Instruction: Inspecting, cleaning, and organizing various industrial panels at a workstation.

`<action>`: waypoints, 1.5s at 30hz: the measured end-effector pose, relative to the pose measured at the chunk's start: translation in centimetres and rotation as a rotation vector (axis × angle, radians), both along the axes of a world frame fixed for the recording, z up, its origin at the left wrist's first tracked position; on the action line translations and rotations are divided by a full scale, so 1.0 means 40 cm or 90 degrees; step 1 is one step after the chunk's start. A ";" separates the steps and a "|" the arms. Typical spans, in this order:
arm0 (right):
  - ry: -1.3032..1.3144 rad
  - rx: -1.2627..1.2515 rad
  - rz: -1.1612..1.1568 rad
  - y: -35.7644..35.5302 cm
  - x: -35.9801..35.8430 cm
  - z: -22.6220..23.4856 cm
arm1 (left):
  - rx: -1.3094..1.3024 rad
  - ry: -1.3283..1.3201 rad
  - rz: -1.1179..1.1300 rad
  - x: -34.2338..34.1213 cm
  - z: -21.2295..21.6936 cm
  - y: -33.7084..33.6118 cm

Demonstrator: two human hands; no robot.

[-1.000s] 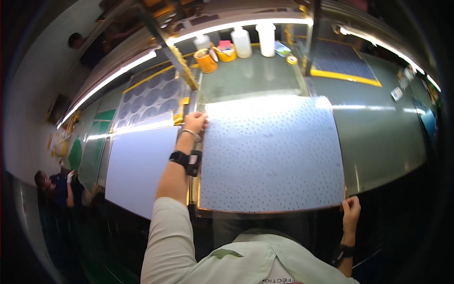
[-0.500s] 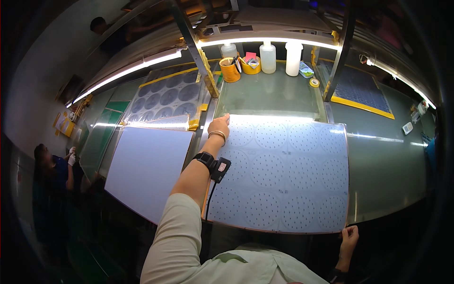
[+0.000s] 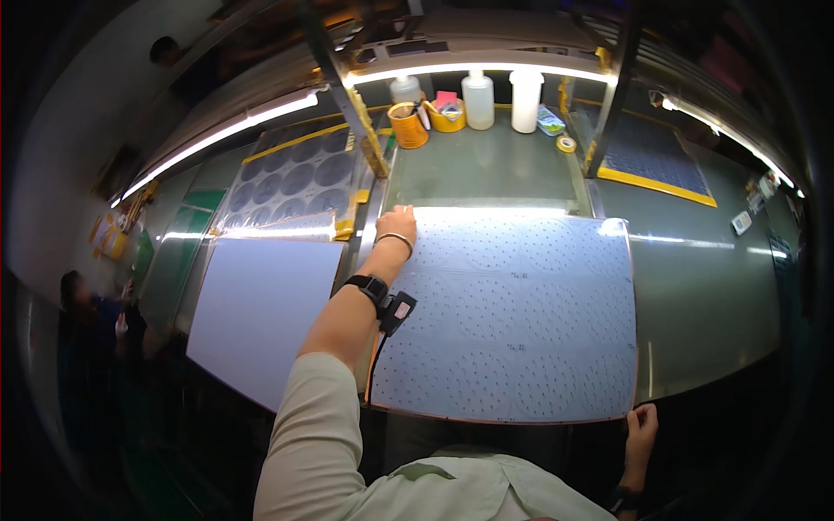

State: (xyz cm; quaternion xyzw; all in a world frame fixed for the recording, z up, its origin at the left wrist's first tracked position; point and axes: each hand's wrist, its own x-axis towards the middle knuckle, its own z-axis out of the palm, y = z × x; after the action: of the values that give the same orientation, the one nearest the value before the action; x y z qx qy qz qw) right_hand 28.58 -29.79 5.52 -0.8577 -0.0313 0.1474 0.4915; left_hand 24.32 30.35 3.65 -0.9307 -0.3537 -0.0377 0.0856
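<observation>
A large pale bluish-white sheet (image 3: 499, 321), printed with rows of faint circles filled with small dark marks, lies in front of me on the bench, with a thin copper-coloured edge. My left hand (image 3: 397, 226) is at its far left corner, fingers bent and closed on the edge. At the near right corner, my right hand (image 3: 641, 418) pinches the sheet between thumb and fingers. Left of it rests a plain white panel (image 3: 265, 304), untouched by either hand. A strapped black device (image 3: 396, 313) with a cable sits on my left wrist.
Along the back stand an orange cup (image 3: 407, 127), a yellow tape roll (image 3: 448, 116), a translucent bottle (image 3: 477, 100) and a white bottle (image 3: 525, 102). Metal posts (image 3: 605, 122) hold bright lamps. At far left is another person (image 3: 100, 308). A film with dark circles (image 3: 287, 178) lies behind the white panel.
The view has shifted slightly. The printed circles look fainter and the dark marks more scattered. My left fingers have drawn in at the far corner; my right hand stays at the near corner.
</observation>
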 end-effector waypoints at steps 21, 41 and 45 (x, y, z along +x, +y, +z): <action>-0.628 -0.406 0.351 0.565 0.621 -0.072 | 0.068 -0.074 -0.080 -0.093 -0.056 0.027; -0.404 -0.374 0.501 0.064 0.035 0.035 | -0.086 0.009 0.128 -0.138 -0.001 -0.081; -0.400 -0.463 0.483 -0.026 -0.043 0.047 | -0.094 -0.025 -0.032 -0.338 -0.023 -0.265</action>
State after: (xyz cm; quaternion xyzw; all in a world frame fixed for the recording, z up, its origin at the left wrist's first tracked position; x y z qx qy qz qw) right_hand 26.84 -30.81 7.42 -0.9021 -0.4254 0.0533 0.0480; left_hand 10.80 19.73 2.71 -0.9421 -0.3337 -0.0318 0.0091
